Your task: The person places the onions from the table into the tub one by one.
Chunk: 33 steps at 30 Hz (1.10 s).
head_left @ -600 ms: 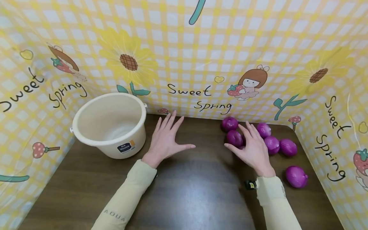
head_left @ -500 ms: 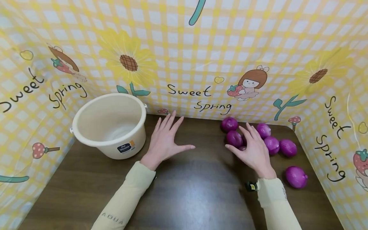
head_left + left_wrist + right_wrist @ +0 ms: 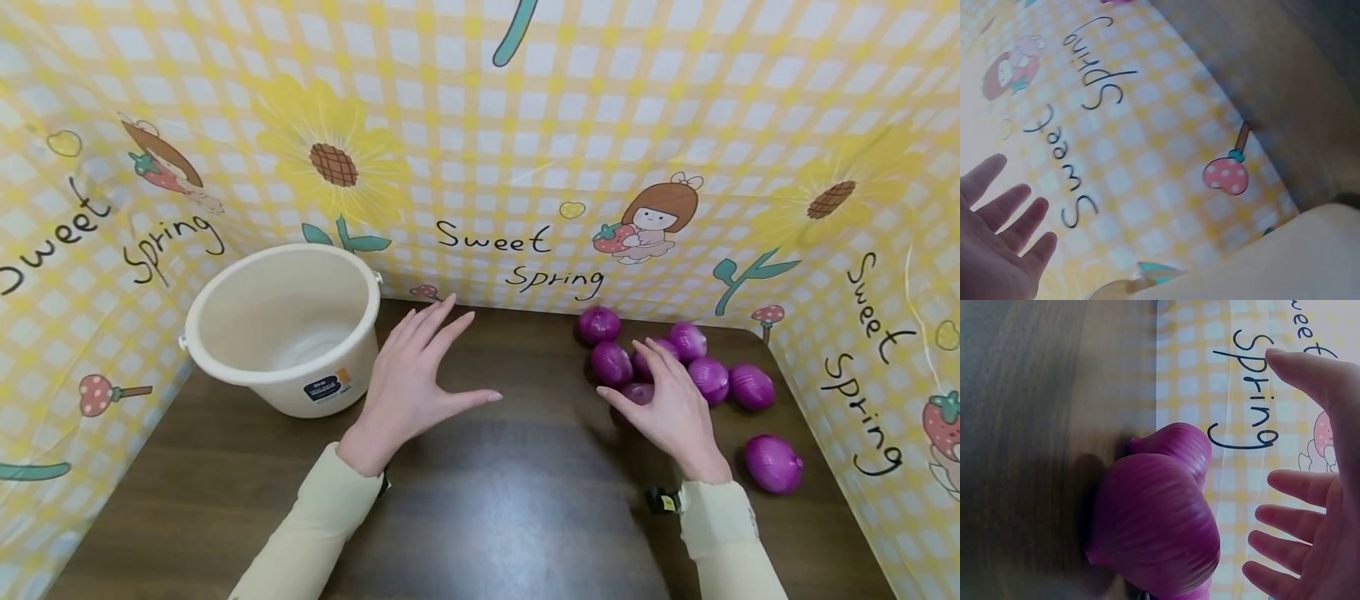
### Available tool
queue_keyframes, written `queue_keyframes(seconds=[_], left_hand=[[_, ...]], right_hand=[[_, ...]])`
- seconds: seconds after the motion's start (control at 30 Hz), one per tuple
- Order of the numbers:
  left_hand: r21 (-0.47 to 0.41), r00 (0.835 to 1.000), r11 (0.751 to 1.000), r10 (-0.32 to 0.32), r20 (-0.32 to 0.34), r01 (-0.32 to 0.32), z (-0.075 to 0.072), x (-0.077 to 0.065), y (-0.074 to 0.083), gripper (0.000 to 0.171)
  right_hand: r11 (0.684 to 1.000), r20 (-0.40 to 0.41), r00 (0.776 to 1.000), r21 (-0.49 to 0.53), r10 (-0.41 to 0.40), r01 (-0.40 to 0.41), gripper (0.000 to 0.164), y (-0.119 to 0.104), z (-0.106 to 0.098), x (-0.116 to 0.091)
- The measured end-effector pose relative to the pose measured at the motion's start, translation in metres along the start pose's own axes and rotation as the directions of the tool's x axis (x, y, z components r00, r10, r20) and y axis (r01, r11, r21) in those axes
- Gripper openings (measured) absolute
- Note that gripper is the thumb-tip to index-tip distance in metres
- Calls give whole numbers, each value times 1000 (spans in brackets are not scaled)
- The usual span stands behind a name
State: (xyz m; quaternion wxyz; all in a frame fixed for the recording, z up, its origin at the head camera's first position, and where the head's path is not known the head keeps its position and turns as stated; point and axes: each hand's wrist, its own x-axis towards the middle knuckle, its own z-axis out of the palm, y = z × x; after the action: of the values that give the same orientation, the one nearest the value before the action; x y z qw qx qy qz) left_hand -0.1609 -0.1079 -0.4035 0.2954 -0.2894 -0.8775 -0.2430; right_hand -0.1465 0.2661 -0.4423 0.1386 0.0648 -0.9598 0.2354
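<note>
Lining the back and both sides of the frame, a yellow-and-white checked fabric backdrop meets a dark brown wood-grain table. At centre-left stands a cream, round plastic bucket, nothing visible inside. Near its right side, the bare left hand holds nothing, thumb wide of the fingers. At centre-right the bare right hand, likewise spread and unladen, hovers by glossy, round purple onions, one well apart at lower right. The step in hand looks like reaching, nothing gripped yet; taking an onion would call for lowering the right hand and curling its fingers around one.
</note>
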Motion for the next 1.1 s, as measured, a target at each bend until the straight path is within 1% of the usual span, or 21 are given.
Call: queue_keyframes(seconds=[0.1, 0.2, 0.33, 0.43, 0.5, 0.63, 0.73, 0.87, 0.9, 1.0, 1.07, 1.1], left_hand=[[-20, 996, 998, 56, -65, -58, -9, -2, 4, 96], [-30, 987, 996, 81, -142, -86, -20, -5, 6, 90], [-39, 966, 994, 92, -242, -105, -34, -8, 2, 83], [-28, 948, 994, 95, -304, -109, -42, -11, -3, 78], [-7, 936, 995, 92, -340, -100, -47, -15, -7, 76], [18, 902, 998, 67, -427, -65, -57, -24, -16, 74], [30, 877, 999, 45, -478, -35, -62, -30, -27, 73], [60, 859, 998, 23, -511, 9, -70, -36, -41, 73], [67, 852, 998, 17, -523, 21, -71, -38, -44, 73], [79, 820, 995, 0, -572, 55, -76, -44, -52, 72], [88, 792, 993, -9, -610, 79, -78, -49, -58, 71], [86, 776, 992, -14, -631, 88, -78, -52, -61, 70]], right_hand=[[1000, -8, 1000, 6, 5, -5, 89, 2, 0, -4], [1000, -8, 1000, 8, 12, -12, 87, 4, 0, -7], [1000, -7, 1000, 3, 25, -25, 84, 8, -1, -13], [1000, -14, 1000, -1, 24, -24, 81, 10, -1, -15], [1000, -17, 1000, -3, 19, -19, 80, 12, -1, -16], [1000, -16, 1000, 1, 17, -17, 80, 14, -1, -18], [1000, -13, 1000, 2, 25, -24, 82, 15, -1, -20], [999, 1, 999, 0, 39, -39, 83, 18, -1, -21], [999, 6, 999, -1, 42, -42, 84, 18, -1, -22], [999, 22, 998, -3, 54, -54, 84, 19, 0, -23], [998, 31, 998, -3, 60, -60, 84, 20, 0, -23], [998, 36, 997, -4, 65, -65, 84, 21, 0, -24]])
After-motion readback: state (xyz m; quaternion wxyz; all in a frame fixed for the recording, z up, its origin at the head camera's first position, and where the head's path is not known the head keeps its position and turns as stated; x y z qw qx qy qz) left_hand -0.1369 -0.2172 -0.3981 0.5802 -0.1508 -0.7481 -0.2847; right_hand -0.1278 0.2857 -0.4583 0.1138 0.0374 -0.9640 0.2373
